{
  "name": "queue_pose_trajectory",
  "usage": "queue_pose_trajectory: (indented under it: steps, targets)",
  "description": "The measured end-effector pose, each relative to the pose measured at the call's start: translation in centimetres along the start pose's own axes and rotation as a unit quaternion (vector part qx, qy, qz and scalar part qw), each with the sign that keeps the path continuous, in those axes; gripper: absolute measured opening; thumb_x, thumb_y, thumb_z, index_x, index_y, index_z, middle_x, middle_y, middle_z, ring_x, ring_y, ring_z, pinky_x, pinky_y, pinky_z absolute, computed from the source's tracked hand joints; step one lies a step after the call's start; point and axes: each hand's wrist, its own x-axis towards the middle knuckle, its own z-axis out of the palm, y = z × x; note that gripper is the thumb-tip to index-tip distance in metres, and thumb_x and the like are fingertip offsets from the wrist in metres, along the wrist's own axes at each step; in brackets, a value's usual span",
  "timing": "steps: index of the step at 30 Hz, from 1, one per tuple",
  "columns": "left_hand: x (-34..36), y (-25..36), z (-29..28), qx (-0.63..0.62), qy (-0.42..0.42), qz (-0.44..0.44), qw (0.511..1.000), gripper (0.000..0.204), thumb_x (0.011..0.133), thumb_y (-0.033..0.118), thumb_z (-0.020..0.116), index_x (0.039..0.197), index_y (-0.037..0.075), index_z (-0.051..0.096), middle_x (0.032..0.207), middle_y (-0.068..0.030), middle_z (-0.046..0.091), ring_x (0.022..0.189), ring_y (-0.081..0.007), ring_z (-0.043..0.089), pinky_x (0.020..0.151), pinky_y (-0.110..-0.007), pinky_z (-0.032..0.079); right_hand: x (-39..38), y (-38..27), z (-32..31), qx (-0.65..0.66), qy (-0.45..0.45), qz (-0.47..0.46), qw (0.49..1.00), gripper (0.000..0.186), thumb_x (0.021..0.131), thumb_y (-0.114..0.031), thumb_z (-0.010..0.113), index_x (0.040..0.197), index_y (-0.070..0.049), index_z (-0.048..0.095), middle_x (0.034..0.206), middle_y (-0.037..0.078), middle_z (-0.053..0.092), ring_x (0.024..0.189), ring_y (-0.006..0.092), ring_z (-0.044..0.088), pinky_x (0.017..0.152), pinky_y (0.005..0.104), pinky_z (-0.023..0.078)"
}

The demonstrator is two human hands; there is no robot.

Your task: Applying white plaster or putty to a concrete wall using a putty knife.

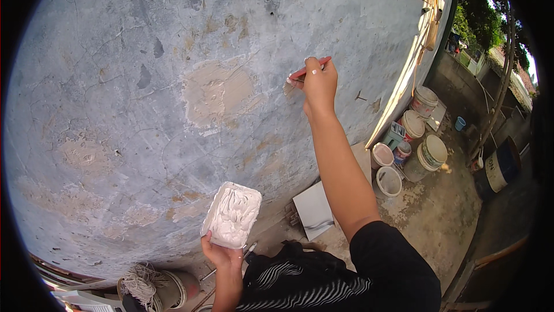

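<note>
The person faces a weathered grey wall (115, 70) with cracks, 3 small holes near its top and a tan patch (218, 90) of bared plaster at its middle. The right hand (319, 84) is raised against the wall, just right of the patch, and is clenched around the red handle of a scraper (303, 74); the blade end touches the wall beside the patch, though its edge is too small and blurred to tell whether it carries any paste. The right arm runs up from the lower edge in a black sleeve (392, 266). The left hand (222, 254) sits low, well below the patch, and grasps the bottom end of a white tray (232, 215) from underneath, fingers curled around its rim. The tray stands tilted with its open face toward the camera and is filled with white putty (234, 211) in rough ridges; it is apart from the wall. Below the tray lies black cloth with white stripes (294, 280). At the wall's foot, lower left of the patch, a bundle of pale string (137, 282) rests on a brown pot. To the lower right of the patch a grey tile (314, 208) leans at the wall's base, and farther right a cluster of about 6 buckets (412, 139) stands on the concrete ground in sun, with 1 small blue cup (460, 123) beyond them. Trees (479, 12) show past the wall's far end.
</note>
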Motion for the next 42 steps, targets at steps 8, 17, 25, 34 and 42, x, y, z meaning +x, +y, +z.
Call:
queue_pose_trajectory:
  steps: [8,17,25,34,42]
  targets:
    - [0.2,0.1,-0.1,0.002,0.000,0.001,1.000,0.073,0.082,0.034,0.052,0.144,-0.001,0.038,0.145,-0.0181,0.045,0.133,-0.0377,0.045,0.111,-0.052,0.037,-1.3,-0.3,-4.4,0.055,-0.005,0.031,0.998,0.012,0.087,-0.007,0.051,0.096,0.000,0.051,0.087,0.010,0.060,0.070,0.0190,0.063,0.059,0.0348,0.058]
    - [0.5,-0.4,0.3,-0.001,0.010,-0.021,1.000,0.073,0.081,0.033,0.053,0.144,0.000,0.038,0.145,-0.0180,0.046,0.133,-0.0379,0.046,0.111,-0.053,0.037,-0.9,3.7,-6.5,-0.012,-0.005,-0.040,0.999,0.007,0.092,-0.008,0.052,0.097,-0.003,0.054,0.087,0.006,0.060,0.071,0.0160,0.061,0.061,0.0325,0.054]
    - [0.4,0.2,-0.3,-0.002,-0.004,-0.006,1.000,0.073,0.081,0.033,0.053,0.144,0.000,0.038,0.145,-0.0177,0.046,0.133,-0.0377,0.046,0.111,-0.053,0.037,-1.0,1.0,-6.4,0.050,-0.065,0.024,0.996,0.010,0.094,-0.007,0.052,0.103,-0.003,0.054,0.094,0.008,0.061,0.077,0.0157,0.062,0.068,0.0311,0.053]
    - [0.3,0.2,-0.2,-0.009,-0.003,-0.008,1.000,0.073,0.081,0.033,0.053,0.145,0.000,0.038,0.145,-0.0177,0.046,0.133,-0.0375,0.045,0.112,-0.053,0.037,-2.0,4.6,-7.0,0.007,-0.079,-0.032,0.996,0.012,0.096,-0.006,0.051,0.106,-0.001,0.054,0.099,0.007,0.061,0.086,0.0128,0.060,0.075,0.0299,0.050]
    - [0.2,0.1,0.0,-0.004,0.013,-0.001,1.000,0.072,0.082,0.033,0.052,0.145,-0.001,0.037,0.146,-0.0184,0.045,0.133,-0.0376,0.046,0.112,-0.052,0.037,-2.7,1.1,-5.5,0.136,-0.092,-0.011,0.986,0.002,0.094,-0.004,0.050,0.096,-0.004,0.052,0.094,0.005,0.059,0.082,0.0092,0.056,0.074,0.0273,0.047]
